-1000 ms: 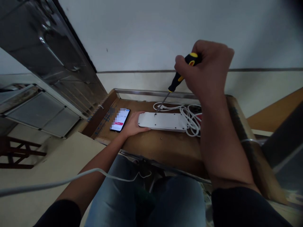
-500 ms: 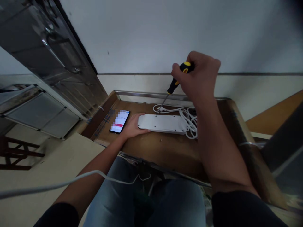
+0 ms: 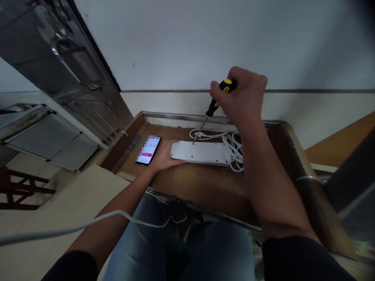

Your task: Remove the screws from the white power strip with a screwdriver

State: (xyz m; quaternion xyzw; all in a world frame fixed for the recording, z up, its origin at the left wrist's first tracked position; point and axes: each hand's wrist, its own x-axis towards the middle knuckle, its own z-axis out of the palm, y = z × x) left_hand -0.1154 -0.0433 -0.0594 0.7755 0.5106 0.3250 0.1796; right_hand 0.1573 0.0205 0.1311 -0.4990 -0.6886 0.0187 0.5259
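A white power strip (image 3: pixel 202 152) lies face down on a wooden table (image 3: pixel 205 183), its white cable (image 3: pixel 233 145) coiled behind it. My left hand (image 3: pixel 164 155) grips the strip's left end and steadies it. My right hand (image 3: pixel 238 95) is closed round the black and yellow handle of a screwdriver (image 3: pixel 215 103). The screwdriver's metal tip stands on the back of the strip near its far left edge.
A phone (image 3: pixel 148 150) with a lit screen lies on the table left of the strip. A tiny screw (image 3: pixel 199 173) rests in front of the strip. A metal-framed glass door (image 3: pixel 64 78) stands at the left. A white cord (image 3: pixel 88 224) crosses my lap.
My right hand with the screwdriver has dropped lower and shifted slightly left. The left hand and the strip have stayed put.
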